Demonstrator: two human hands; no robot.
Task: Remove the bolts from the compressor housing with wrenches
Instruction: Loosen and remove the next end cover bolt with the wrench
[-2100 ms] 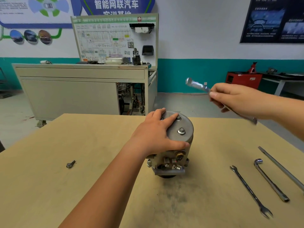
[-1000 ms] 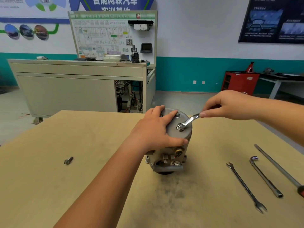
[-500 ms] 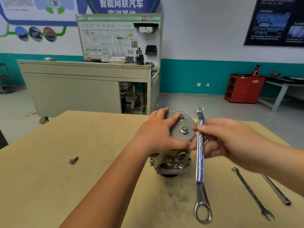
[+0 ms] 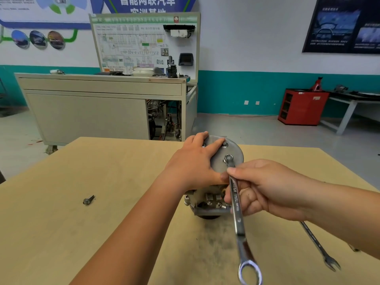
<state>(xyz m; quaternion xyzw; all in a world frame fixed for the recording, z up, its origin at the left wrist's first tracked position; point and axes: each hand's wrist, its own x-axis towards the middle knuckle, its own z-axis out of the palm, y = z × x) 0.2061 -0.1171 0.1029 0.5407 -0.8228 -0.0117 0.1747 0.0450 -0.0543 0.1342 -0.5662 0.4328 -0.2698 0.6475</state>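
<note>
Well inside table [image 4: 61, 233] edges: compressor housing [image 4: 235, 152]; right hand [image 4: 265, 188] grips wrench [image 4: 239, 223].

Bolt [image 4: 88, 199] lies left of compressor housing [image 4: 236, 156]; spare wrench [image 4: 314, 241] right.

The left hand [image 4: 193, 165] lies flat on the compressor housing [image 4: 233, 161], fingers straight and spread, its bare forearm reaching up from the near edge of the table [image 4: 61, 223]. The right hand [image 4: 265, 188] comes in from the right edge, fingers curled round a wrench [image 4: 236, 204], thumb laid on its shank.
</note>
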